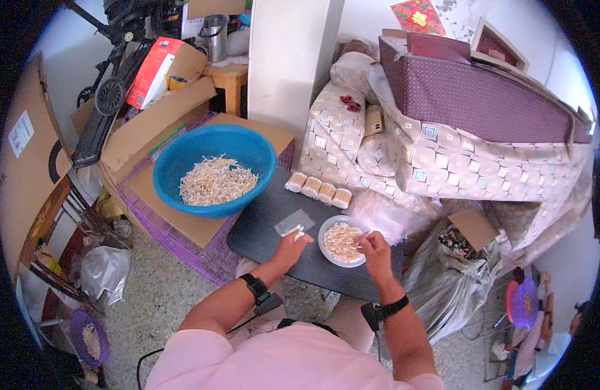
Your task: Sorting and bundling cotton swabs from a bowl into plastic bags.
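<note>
A white bowl (324,251) full of loose cotton swabs (342,242) stands on the dark table. Over its right rim, my right hand (376,255) has its fingers pinched together at the swabs. To the left of the bowl, my left hand (292,249) is closed around a few cotton swabs, whose white tips show at the fingers. A small clear plastic bag (296,221) lies right beyond that hand; whether the fingers also grip its edge is unclear. Several packed bundles of swabs (318,190) lie in a row at the table's far edge.
A large blue basin (163,174) heaped with swabs rests on cardboard over a purple wire crate (183,250), left of the table (264,211). Clear plastic packaging (379,213) lies right of the bowl. A covered sofa (469,159) stands behind. Another person (540,344) is at the far right.
</note>
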The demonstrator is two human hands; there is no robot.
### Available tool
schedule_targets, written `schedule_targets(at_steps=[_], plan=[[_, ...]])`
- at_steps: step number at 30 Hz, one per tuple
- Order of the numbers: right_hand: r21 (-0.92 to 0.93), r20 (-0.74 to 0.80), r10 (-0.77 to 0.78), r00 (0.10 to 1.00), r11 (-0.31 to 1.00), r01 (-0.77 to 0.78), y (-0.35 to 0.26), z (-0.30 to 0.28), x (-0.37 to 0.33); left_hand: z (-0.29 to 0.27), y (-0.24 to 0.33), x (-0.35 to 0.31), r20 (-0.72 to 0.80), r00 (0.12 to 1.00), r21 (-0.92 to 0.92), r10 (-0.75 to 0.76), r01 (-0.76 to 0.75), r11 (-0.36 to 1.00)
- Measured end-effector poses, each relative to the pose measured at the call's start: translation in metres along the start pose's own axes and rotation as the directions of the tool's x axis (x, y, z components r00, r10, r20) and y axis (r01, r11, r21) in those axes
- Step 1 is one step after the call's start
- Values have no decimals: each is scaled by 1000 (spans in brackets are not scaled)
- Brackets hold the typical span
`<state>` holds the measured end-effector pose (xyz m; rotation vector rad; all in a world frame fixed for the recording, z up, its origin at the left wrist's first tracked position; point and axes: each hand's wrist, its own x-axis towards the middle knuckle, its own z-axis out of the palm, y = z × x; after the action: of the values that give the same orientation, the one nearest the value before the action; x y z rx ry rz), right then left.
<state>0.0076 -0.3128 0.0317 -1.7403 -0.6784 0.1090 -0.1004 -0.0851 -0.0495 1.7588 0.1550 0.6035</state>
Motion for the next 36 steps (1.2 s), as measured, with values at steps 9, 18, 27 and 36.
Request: schedule_targets(at_steps=[9, 18, 27, 36], plan=[[390, 403, 250, 880, 823, -412, -68, 47, -48, 6, 113, -4, 453, 851, -357, -267, 447, 820], [356, 394, 285, 874, 829, -431, -60, 49, -73, 1, 113, -23, 519, 817, -403, -252, 493, 771], [281, 278, 312, 909, 878, -387, -64, 46, -92, 3, 113, -40, 474, 855, -204, -211, 339, 918], [305, 25, 186, 982, 934, -184, -65, 36, -98, 5, 120, -62, 423, 883, -1, -203, 225, 974]])
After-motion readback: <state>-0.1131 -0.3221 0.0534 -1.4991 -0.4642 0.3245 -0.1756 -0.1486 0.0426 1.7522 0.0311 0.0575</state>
